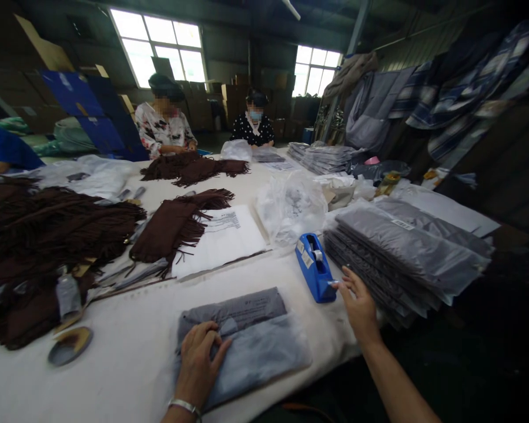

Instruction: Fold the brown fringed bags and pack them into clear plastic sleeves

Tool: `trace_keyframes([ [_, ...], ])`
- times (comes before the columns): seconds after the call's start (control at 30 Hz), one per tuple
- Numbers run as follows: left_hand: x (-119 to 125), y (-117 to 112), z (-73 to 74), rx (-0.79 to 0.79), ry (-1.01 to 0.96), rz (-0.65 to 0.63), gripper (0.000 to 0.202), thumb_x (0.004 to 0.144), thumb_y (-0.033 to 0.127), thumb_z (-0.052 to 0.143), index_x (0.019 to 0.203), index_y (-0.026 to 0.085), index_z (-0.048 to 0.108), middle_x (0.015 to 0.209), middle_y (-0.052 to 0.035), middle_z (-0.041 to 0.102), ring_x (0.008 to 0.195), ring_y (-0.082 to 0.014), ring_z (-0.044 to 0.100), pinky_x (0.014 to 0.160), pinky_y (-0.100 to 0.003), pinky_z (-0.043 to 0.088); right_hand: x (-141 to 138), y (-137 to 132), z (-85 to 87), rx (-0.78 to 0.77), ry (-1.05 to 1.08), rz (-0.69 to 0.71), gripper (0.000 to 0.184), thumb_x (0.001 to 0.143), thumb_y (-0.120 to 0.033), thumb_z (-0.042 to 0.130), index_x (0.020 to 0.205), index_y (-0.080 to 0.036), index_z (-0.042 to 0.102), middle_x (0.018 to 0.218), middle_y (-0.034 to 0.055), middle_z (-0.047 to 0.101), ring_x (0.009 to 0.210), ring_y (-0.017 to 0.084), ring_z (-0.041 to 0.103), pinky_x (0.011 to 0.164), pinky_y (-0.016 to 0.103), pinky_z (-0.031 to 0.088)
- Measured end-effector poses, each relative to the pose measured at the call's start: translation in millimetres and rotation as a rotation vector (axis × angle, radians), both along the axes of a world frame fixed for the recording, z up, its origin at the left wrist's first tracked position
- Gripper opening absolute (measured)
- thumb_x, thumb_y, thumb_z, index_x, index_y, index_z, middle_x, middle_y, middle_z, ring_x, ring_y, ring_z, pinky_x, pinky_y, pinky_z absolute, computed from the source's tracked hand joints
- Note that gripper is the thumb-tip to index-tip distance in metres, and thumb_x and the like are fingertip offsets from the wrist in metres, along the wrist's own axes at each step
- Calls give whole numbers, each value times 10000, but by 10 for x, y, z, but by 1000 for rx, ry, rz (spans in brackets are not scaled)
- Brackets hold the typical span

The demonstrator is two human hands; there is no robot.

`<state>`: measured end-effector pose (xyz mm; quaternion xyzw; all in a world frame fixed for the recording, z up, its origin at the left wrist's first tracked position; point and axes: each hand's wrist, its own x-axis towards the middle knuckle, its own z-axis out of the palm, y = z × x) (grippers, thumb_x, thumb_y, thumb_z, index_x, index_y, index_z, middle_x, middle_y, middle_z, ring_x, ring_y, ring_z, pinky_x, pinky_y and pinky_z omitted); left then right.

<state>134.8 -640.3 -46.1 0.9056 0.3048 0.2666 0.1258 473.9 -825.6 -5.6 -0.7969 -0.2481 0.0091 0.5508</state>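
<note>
A folded grey garment in a clear plastic bag (pixel 255 346) lies flat on the table in front of me. My left hand (pixel 200 358) rests on its left part, fingers slightly bent and thumb apart, pressing on the plastic. Right of the bag stands a blue tape dispenser (pixel 312 270) with a roll of clear tape (pixel 317 255) in it. At the dispenser's near end, my right hand (pixel 357 299) pinches the tape's free end between thumb and fingertips; its other fingers are stretched forward.
A pile of bagged grey garments (pixel 405 247) stands at the right. Brown fringed scarves (pixel 48 235) are heaped at the left, near a tape roll (pixel 69 346). Printed paper (pixel 224 241) and a clear plastic bag (pixel 291 205) lie beyond. Two people (pixel 165 123) work across the table.
</note>
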Motion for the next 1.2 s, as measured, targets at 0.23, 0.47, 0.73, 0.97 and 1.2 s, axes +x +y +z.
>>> trace_keyframes([
  [0.23, 6, -64, 71, -81, -6, 32, 150, 816, 305, 588, 721, 196, 546, 992, -57, 578, 985, -231, 511, 928, -456, 368, -37, -330, -106, -131, -58, -114, 664, 806, -399, 538, 1381, -157, 313, 755, 21, 667, 1014, 224, 566, 962, 438, 356],
  [0.47, -6, -84, 61, -173, -43, 46, 112, 803, 261, 612, 733, 193, 557, 989, -47, 577, 1011, -221, 506, 921, -422, 381, -652, 326, 439, -328, -73, 949, 645, 874, -301, 456, 1435, -230, 147, 776, -21, 622, 817, 161, 586, 939, 366, 392],
  [0.73, -17, -100, 99, -153, -10, 48, 106, 808, 267, 607, 751, 192, 558, 989, -46, 574, 1011, -222, 485, 952, -444, 342, -1179, 1325, 213, -849, -677, 1301, 796, 705, -245, 682, 1398, -283, 291, 898, 56, 641, 836, 216, 575, 850, 345, 403],
  [0.97, -20, -111, 86, -143, -28, 49, 104, 817, 257, 587, 738, 195, 558, 995, -50, 575, 1023, -226, 480, 965, -458, 336, -977, 1226, 161, -835, -662, 946, 864, 772, -326, 635, 1445, -216, 105, 1040, 135, 629, 1042, 301, 525, 865, 439, 394],
  [1.2, -93, -93, 119, -136, -30, 60, 67, 811, 274, 591, 791, 211, 581, 1056, -50, 580, 1054, -222, 494, 1010, -482, 301, -921, 1119, 64, -606, -566, 919, 616, 773, -320, 619, 1337, -251, 382, 1404, 85, 393, 1358, 294, 165, 1042, 520, 234],
])
